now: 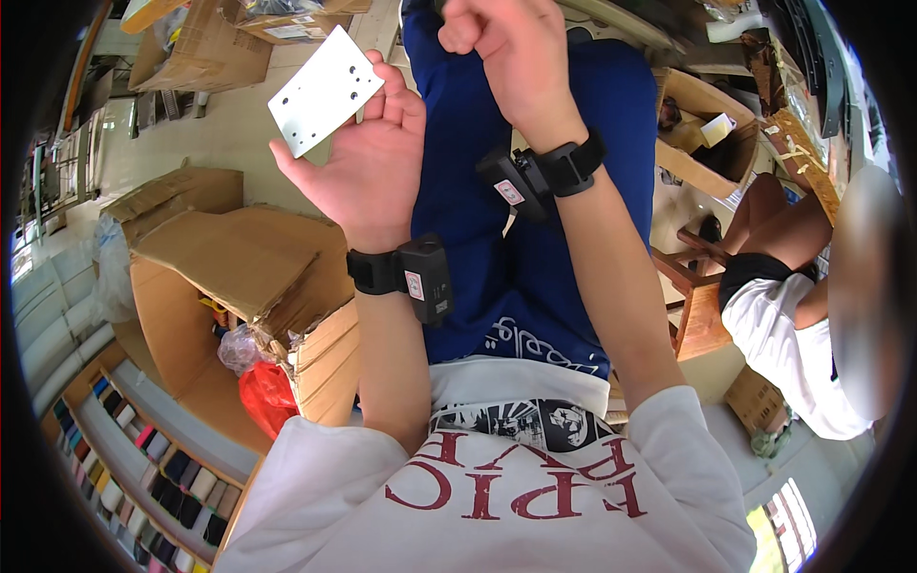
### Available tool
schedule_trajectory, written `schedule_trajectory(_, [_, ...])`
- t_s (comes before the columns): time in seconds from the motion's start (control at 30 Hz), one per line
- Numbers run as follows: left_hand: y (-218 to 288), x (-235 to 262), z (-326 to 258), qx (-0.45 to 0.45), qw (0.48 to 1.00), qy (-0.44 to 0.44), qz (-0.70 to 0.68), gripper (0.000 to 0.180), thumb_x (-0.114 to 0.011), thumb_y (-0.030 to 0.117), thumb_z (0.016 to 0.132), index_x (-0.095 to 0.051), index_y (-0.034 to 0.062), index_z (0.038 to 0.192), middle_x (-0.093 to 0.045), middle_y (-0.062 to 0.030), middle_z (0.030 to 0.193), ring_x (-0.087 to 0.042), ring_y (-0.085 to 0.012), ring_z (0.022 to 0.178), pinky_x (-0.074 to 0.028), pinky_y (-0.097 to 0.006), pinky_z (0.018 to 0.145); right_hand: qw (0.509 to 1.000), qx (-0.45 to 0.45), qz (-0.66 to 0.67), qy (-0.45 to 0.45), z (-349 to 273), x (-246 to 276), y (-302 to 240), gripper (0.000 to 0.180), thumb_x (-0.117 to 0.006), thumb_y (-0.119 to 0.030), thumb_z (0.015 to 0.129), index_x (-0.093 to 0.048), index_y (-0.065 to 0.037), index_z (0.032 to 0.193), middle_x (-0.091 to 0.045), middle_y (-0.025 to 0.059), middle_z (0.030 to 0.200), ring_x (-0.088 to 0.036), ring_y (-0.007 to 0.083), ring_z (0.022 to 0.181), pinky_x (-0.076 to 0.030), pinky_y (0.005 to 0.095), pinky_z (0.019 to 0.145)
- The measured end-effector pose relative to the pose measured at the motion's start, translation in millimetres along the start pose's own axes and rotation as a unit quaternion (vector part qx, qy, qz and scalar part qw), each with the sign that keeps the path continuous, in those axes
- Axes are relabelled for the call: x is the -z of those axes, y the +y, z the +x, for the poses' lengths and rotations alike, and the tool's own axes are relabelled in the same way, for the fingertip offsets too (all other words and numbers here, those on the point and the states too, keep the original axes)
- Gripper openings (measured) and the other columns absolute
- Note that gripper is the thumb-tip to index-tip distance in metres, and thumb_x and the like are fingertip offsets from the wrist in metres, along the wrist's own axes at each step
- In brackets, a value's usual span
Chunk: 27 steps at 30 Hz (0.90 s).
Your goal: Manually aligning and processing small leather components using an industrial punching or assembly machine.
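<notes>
The left hand (371,177) holds a white plate (325,91) with holes, left of the blue trousers (460,162). The right hand (516,57) is curled; whether it grips anything, I cannot tell.

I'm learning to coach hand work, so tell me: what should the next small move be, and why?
Perhaps bring the right hand over to the white plate and steady its free edge: only the left hand holds the plate, while the right hand is apart from it, fingers curled.
</notes>
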<state>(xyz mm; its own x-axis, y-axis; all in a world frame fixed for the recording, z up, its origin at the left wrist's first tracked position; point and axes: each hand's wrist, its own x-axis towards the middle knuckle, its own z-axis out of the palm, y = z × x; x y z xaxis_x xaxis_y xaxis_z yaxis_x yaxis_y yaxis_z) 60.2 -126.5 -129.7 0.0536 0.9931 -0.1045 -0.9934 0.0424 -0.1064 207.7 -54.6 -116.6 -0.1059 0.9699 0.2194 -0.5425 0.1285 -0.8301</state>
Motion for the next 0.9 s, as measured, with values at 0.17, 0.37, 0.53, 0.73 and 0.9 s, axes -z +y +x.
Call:
schedule_trajectory(0.17, [0.0, 4.9, 1.0, 0.010, 1.000, 0.006, -0.008, 0.086, -0.057, 0.064, 0.081, -0.038, 0.0037, 0.140, -0.044, -0.0228, 0.133, -0.050, -0.0363, 0.116, -0.041, -0.046, 0.095, 0.948, -0.049, 0.307, 0.075, 0.3, 6.6, -14.4, 0.034, -0.051, -0.033, 0.095, -0.053, -0.007, 0.072, -0.043, 0.0011, 0.060, -0.041, 0.0135, 0.058, -0.034, 0.0277, 0.056])
schedule_trajectory(0.37, [-0.2, 5.8, 1.0, 0.017, 1.000, -0.002, -0.004, 0.087, -0.060, 0.062, 0.080, -0.037, 0.0025, 0.140, -0.043, -0.0240, 0.134, -0.049, -0.0371, 0.117, -0.040, -0.047, 0.097, 0.879, -0.061, 0.467, 0.070, 3.2, 24.2, -12.8, 0.031, -0.055, -0.029, 0.092, -0.053, -0.006, 0.072, -0.039, 0.0013, 0.061, -0.037, 0.0139, 0.059, -0.032, 0.0260, 0.051])
schedule_trajectory(0.53, [-1.2, 7.3, 1.1, 0.023, 1.000, 0.006, -0.010, 0.087, -0.060, 0.061, 0.080, -0.036, 0.0024, 0.141, -0.043, -0.0245, 0.134, -0.048, -0.0380, 0.118, -0.040, -0.048, 0.098, 0.835, -0.050, 0.545, 0.049, 4.2, 34.2, -14.9, 0.027, -0.054, -0.027, 0.092, -0.055, -0.005, 0.076, -0.040, 0.0025, 0.063, -0.038, 0.0146, 0.061, -0.033, 0.0249, 0.050])
schedule_trajectory(0.73, [-5.2, 7.9, 0.9, 0.033, 0.999, 0.005, 0.001, 0.086, -0.060, 0.060, 0.080, -0.037, 0.0023, 0.140, -0.043, -0.0247, 0.134, -0.048, -0.0387, 0.119, -0.039, -0.049, 0.098, 0.824, -0.054, 0.563, 0.026, 6.5, 37.4, -15.7, 0.025, -0.056, -0.025, 0.091, -0.057, -0.004, 0.079, -0.041, 0.0029, 0.064, -0.038, 0.0149, 0.062, -0.033, 0.0245, 0.050])
schedule_trajectory(0.9, [-7.3, 4.8, 1.5, 0.039, 0.999, 0.010, 0.001, 0.084, -0.060, 0.061, 0.081, -0.040, 0.0020, 0.138, -0.044, -0.0248, 0.133, -0.049, -0.0389, 0.119, -0.040, -0.048, 0.098, 0.832, -0.044, 0.552, 0.032, 6.1, 33.8, -17.3, 0.026, -0.055, -0.026, 0.091, -0.057, -0.003, 0.079, -0.041, 0.0029, 0.065, -0.038, 0.0152, 0.063, -0.033, 0.0247, 0.050])
